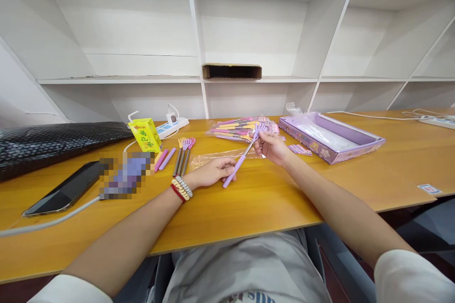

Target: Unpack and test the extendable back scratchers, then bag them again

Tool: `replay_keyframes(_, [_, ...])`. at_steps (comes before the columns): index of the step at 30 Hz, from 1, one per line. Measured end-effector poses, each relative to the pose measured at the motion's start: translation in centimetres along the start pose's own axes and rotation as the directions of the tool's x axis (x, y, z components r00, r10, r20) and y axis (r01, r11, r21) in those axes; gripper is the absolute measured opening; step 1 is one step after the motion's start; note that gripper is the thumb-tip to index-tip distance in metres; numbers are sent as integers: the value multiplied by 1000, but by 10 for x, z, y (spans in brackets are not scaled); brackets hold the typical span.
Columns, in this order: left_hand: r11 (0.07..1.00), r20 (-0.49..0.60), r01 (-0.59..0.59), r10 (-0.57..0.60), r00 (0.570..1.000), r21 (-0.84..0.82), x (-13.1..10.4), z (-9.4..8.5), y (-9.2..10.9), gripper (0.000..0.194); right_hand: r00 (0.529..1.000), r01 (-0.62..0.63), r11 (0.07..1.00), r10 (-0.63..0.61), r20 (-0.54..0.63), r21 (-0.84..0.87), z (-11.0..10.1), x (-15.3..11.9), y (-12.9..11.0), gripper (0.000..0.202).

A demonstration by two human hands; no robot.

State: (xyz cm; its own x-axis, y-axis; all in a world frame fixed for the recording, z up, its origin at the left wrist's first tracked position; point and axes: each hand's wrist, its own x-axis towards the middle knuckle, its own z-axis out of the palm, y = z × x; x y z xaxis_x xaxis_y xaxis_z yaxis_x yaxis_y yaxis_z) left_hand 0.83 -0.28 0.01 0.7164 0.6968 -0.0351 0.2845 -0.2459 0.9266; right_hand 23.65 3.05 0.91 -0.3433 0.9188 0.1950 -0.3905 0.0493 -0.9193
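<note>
A purple back scratcher (242, 160) with a metal rod slants between my two hands. My left hand (213, 172) is closed on its purple handle. At the clawed end, my right hand (272, 148) pinches the top of the same scratcher. To the left of my left hand lie three scratcher heads on metal rods (183, 156), coloured orange, purple and pink. Beside them are loose handle sleeves, a purple one (167, 159) and a pink one (161, 160). Clear bags of scratchers (234, 129) lie behind my hands.
An open purple box (332, 137) with plastic inside sits at the right, near a small pink card (300, 150). At the left are a yellow drink carton (145, 136), a power strip (174, 128) and a black phone (67, 189). White shelves (142, 80) stand behind.
</note>
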Motion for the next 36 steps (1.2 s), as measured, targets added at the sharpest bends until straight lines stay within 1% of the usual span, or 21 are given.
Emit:
replay_keyframes(2, [998,-10,-29,30,1000,56,0,-1,1,30,1000,21,1000,-21,-20,-9,-2,1,0,31])
replay_keyframes(5, [981,-77,-59,74,994,186,-1,-1,3,27,998,39,999,-40,-41,-17,-5,2,-1,34])
replay_keyframes(8, [966,-167,-13,58,984,259,-1,-1,4,26,997,18,1000,-19,-80,-20,-7,3,-3,34])
replay_keyframes(11, [947,-273,45,46,961,319,-1,-1,3,26,994,10,1000,-13,-111,-29,-8,4,-3,32])
replay_keyframes(16, [888,-395,75,125,910,454,0,-3,0,26,993,36,998,-41,-108,-53,-7,4,-2,28])
replay_keyframes(19, [864,-409,96,134,903,495,0,-5,-2,27,992,45,996,-54,-117,-83,-7,4,-1,28])
replay_keyframes(23, [818,-361,69,175,916,571,-1,-5,-2,27,988,39,984,-65,-141,-174,-10,4,3,33])
replay_keyframes(27, [733,-339,44,259,905,679,-3,-4,1,31,991,23,956,-60,-118,-292,-10,4,10,34])
replay_keyframes(29, [675,-343,76,272,899,734,-4,-3,5,35,989,40,956,-80,-127,-291,-8,5,11,35])
replay_keyframes(31, [606,-372,155,250,894,780,-5,-3,10,39,981,70,967,-112,-159,-245,-6,8,9,36])
replay_keyframes(33, [522,-414,249,228,881,816,-8,-9,14,45,964,110,979,-147,-222,-172,-9,10,1,36])
replay_keyframes(34, [476,-437,292,226,871,829,-9,-13,15,48,950,132,982,-164,-265,-134,-13,11,-6,36])
replay_keyframes(36, [385,-478,368,244,844,846,-14,-26,17,54,908,202,977,-215,-361,-73,-25,12,-21,35])
